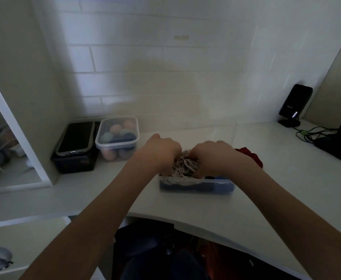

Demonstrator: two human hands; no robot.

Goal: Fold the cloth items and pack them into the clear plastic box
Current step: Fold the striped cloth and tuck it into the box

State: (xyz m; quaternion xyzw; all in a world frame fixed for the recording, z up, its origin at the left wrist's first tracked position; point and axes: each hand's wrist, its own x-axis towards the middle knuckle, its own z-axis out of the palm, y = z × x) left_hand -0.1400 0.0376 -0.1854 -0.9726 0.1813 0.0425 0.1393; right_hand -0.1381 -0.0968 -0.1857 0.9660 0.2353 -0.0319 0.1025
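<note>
A clear plastic box (pixel 196 187) stands on the white counter in front of me, with dark blue cloth showing through its front wall. A crumpled beige patterned cloth (pixel 183 166) lies on top inside it. My left hand (pixel 161 149) and my right hand (pixel 212 154) are both down in the box, fingers curled into this beige cloth from either side. A red cloth (pixel 250 155) lies on the counter just right of the box, partly hidden by my right wrist. The box's upright clear lid or back wall (pixel 234 132) is faintly visible behind.
A lidded clear container of coloured balls (pixel 118 136) and a black case (pixel 75 146) stand at the back left. A black device on a stand (pixel 294 104) and cables (pixel 315 134) sit at the back right. The counter's curved front edge (pixel 185 219) is close to me.
</note>
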